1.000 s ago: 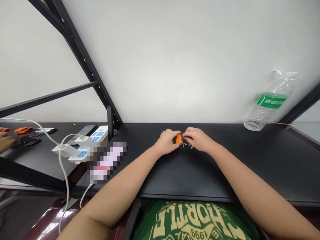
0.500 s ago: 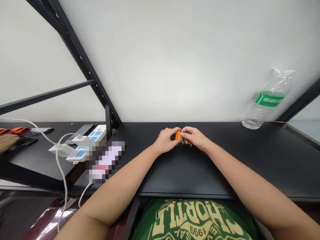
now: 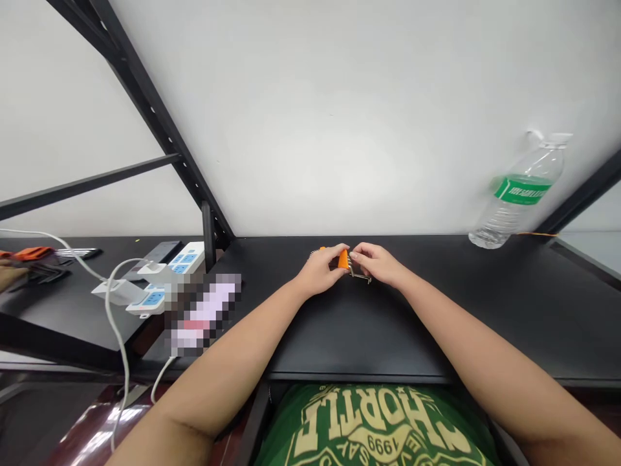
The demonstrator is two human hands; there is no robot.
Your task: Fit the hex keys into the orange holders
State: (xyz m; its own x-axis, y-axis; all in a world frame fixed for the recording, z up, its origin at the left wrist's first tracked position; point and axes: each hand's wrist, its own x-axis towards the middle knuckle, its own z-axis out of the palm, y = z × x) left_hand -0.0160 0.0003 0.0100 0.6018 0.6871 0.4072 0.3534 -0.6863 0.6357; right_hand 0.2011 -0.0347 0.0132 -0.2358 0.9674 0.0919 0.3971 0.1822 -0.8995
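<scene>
My left hand [image 3: 317, 272] is closed around an orange hex key holder [image 3: 344, 259], keeping it just above the black tabletop. From the holder's right side stick out several metal hex keys [image 3: 359, 277], one with its bent end pointing toward me. My right hand [image 3: 381, 265] has thumb and forefinger pinched at the upper keys beside the holder. Its fingers cover most of the key they touch. More of the set shows as thin ends behind my left hand.
A clear bottle [image 3: 514, 191] with a green label leans at the wall on the right. To the left are a blurred phone [image 3: 206, 314], a white power strip [image 3: 155, 299] with cables, and a shelf post [image 3: 208, 236]. Beyond it lie more orange holders [image 3: 36, 253] near another person's hand [image 3: 10, 277].
My right fingers have shifted slightly up at the holder, and more of the lower hex keys shows. The other person's hand at far left has drawn back toward the edge.
</scene>
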